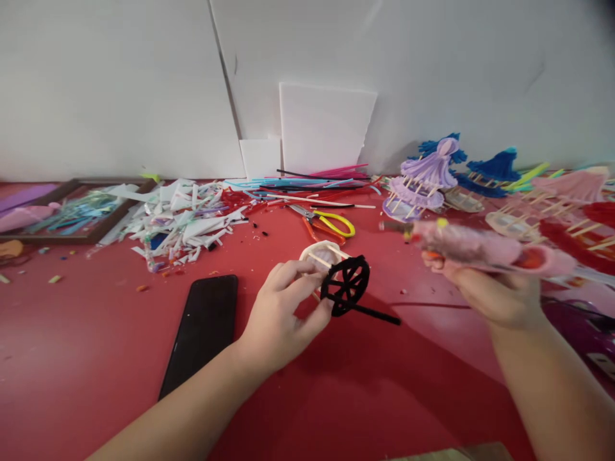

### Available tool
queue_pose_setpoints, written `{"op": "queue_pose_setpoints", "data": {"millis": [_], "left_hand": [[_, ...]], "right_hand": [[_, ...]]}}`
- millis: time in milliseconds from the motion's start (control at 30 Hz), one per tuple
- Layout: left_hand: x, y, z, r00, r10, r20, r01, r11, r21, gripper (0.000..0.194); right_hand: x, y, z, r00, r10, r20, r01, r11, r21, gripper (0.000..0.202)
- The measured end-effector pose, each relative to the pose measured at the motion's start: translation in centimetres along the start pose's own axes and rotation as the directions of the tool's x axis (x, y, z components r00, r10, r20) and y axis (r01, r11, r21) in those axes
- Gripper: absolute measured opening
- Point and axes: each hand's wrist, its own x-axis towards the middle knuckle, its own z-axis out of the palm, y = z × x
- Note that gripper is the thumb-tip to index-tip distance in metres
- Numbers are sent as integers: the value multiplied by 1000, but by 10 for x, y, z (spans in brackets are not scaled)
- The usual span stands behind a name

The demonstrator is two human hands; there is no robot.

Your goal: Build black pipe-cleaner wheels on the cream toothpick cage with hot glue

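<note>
My left hand (pixel 293 307) is closed on a small craft model. Its near end is a black pipe-cleaner wheel (pixel 346 282) with crossed spokes, and one black pipe-cleaner length (pixel 377 314) sticks out to the right. Behind the wheel, pale wooden sticks run to a round whitish base (pixel 319 254). My right hand (pixel 504 294) grips a pink hot glue gun (pixel 480 246), slightly blurred. The gun's nozzle points left, above and to the right of the wheel, apart from it. Orange-handled scissors (pixel 331 225), one loop yellow, lie behind the model.
A black phone (pixel 202 330) lies left of my left arm. White scraps (pixel 182 214) pile up at the back left beside a brown frame (pixel 72 237). Pipe cleaners (pixel 307 184) lie along the wall. Purple (pixel 432 168), blue (pixel 500 169) and pink (pixel 571 186) carousel-like models stand at the right.
</note>
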Motion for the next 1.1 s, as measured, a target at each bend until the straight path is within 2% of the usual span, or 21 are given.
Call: {"op": "queue_pose_setpoints", "data": {"millis": [67,200,300,500,667,867,1100], "left_hand": [[0,-1,0,1000,-16,-5,16,1000,-6,15],[1,0,-1,999,-39,5,39,999,2,11],[2,1,-1,999,-39,5,39,999,10,11],[3,2,-2,1000,-23,-4,23,1000,-9,14],[4,3,-2,999,-35,3,35,999,-16,14],[3,2,-2,999,-40,5,40,999,-21,15],[3,2,-2,999,-45,5,45,999,-6,9]], "right_hand": [[-3,-10,7,996,-44,80,40,998,56,32],[1,-28,15,956,-167,240,137,981,137,17],[4,-35,16,929,-221,296,172,968,182,16],[7,-45,19,911,-264,318,211,959,190,19],[8,-49,21,918,-259,299,227,964,141,20],[8,-48,22,907,-262,329,240,965,106,14],[7,-51,24,921,-281,268,272,960,70,7]]}}
